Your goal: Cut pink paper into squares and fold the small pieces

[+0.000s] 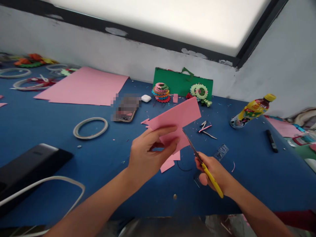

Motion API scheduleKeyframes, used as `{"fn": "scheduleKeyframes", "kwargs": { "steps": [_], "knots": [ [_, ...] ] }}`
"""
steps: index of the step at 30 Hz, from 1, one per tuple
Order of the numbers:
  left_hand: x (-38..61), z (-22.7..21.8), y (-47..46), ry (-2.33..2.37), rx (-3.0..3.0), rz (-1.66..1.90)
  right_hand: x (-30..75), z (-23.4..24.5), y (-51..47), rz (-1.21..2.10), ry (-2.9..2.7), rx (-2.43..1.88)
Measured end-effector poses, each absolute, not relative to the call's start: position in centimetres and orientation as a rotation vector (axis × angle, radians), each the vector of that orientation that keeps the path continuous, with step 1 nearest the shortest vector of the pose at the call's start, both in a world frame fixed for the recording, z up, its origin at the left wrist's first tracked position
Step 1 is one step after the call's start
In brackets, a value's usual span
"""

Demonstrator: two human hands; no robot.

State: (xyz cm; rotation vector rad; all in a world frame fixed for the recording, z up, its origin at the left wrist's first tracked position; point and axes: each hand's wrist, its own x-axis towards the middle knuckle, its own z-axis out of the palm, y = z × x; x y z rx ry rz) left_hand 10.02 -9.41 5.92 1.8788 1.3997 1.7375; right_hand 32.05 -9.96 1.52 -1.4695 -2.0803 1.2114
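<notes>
Between the thumb and fingers of my left hand [148,149] is a piece of pink paper [182,115], held up over the table. A cut runs into its lower right side, and the part below it angles away. My right hand [213,169] grips a pair of scissors [207,174] with yellow handles, the blades pointing up and left. Their tips meet the paper at the cut. Smaller pink paper pieces [170,164] lie on the table under my left hand. A clear plastic ruler [221,152] is partly hidden behind my right hand.
Large pink sheets [86,85] lie at the back left, near a phone [127,110] and a white ring [91,128]. Paper rings [161,92] stand before a green board [172,79]. To the right are a drink bottle [251,112] and a black marker [272,141]. A black box [37,164] sits front left.
</notes>
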Motion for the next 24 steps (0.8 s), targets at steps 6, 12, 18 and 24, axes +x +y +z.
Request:
{"fn": "scheduleKeyframes", "kwargs": {
  "steps": [6, 12, 18, 24],
  "knots": [
    [9.99, 5.81, -9.52, 1.404, 1.790, 1.705, 32.00, 1.92, -9.91, 1.131, -2.137, -1.461],
    [10.07, 6.17, -9.53, 1.435, 1.731, 1.670, 32.04, 1.81, -9.85, 1.198, -2.065, -1.452],
    [10.07, 6.25, -9.43, 1.448, 1.708, 1.666, 31.78, 2.35, -9.85, 1.206, -2.043, -1.441],
    [9.88, 6.10, -9.36, 1.442, 1.690, 1.647, 31.77, 2.31, -9.67, 1.137, -2.098, -1.386]
  ]
}}
